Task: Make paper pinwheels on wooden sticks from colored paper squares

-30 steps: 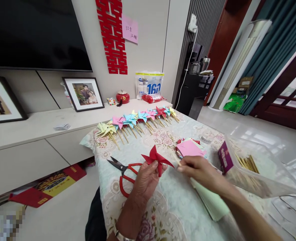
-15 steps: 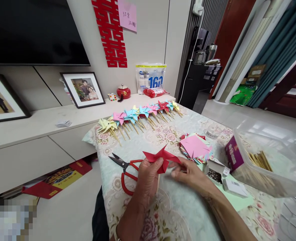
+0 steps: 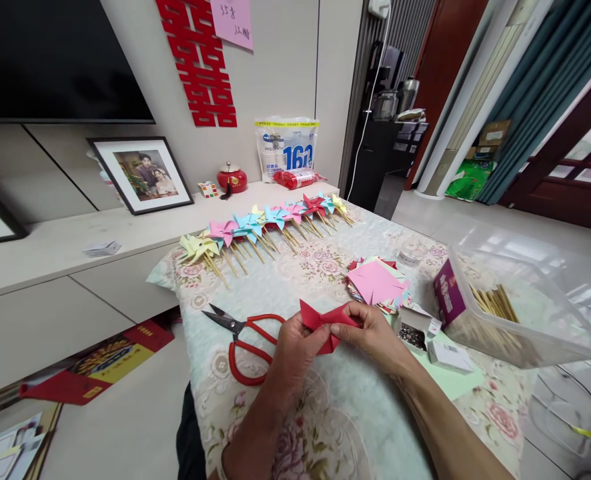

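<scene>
A red paper pinwheel (image 3: 321,321) is held low over the table between both hands. My left hand (image 3: 295,350) pinches its left side from below. My right hand (image 3: 375,333) grips its right side, fingers folded over the paper. Red-handled scissors (image 3: 243,340) lie on the floral tablecloth (image 3: 325,413) just left of my left hand. A stack of coloured paper squares (image 3: 378,283), pink on top, sits just beyond my right hand. A small open box of pins (image 3: 415,333) lies to its right.
A row of finished pinwheels on sticks (image 3: 263,230) lines the table's far edge. A clear plastic tub (image 3: 520,313) with wooden sticks stands at the right. Behind the table runs a low cabinet (image 3: 75,267) with a framed photo (image 3: 140,173). Tape roll (image 3: 411,252) lies near the paper stack.
My right hand came in from the right and closed on the pinwheel, which was lowered and tilted flatter. The view shifted slightly, showing the pin box.
</scene>
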A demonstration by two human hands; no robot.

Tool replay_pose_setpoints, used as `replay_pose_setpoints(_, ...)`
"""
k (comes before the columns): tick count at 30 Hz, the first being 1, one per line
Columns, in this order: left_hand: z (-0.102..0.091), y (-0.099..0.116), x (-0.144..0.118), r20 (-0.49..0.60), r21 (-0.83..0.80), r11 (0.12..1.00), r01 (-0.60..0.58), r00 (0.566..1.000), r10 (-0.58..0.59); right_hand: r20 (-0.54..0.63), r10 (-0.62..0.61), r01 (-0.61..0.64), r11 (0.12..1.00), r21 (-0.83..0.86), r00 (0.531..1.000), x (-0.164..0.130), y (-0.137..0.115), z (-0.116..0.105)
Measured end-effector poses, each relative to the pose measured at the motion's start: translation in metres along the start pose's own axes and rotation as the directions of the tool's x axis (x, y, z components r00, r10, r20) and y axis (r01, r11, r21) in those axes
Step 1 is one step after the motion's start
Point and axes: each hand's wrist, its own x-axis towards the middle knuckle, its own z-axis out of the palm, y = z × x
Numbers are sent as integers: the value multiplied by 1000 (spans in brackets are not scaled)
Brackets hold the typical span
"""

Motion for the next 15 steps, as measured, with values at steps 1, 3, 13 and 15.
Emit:
replay_pose_setpoints(1, 0, 0, 0, 11, 12, 1000, 0, 1000, 0, 0, 1, -1, 1000, -6, 1000, 0, 0, 0)
replay_pose_setpoints(3, 0, 0, -1, 25, 27, 1000, -6, 1000, 5, 9, 7, -7, 1000, 0, 1000, -1, -1, -1)
replay_pose_setpoints(13, -3, 22, -5, -88, -186, 962, -199, 979, 185, 74, 57, -84, 901, 426, 996, -9, -11, -12)
replay_pose_setpoints(15, -4, 26, -6, -136, -250, 940, -230, 970, 201, 187, 111, -181, 892, 414, 976, -11, -13, -11)
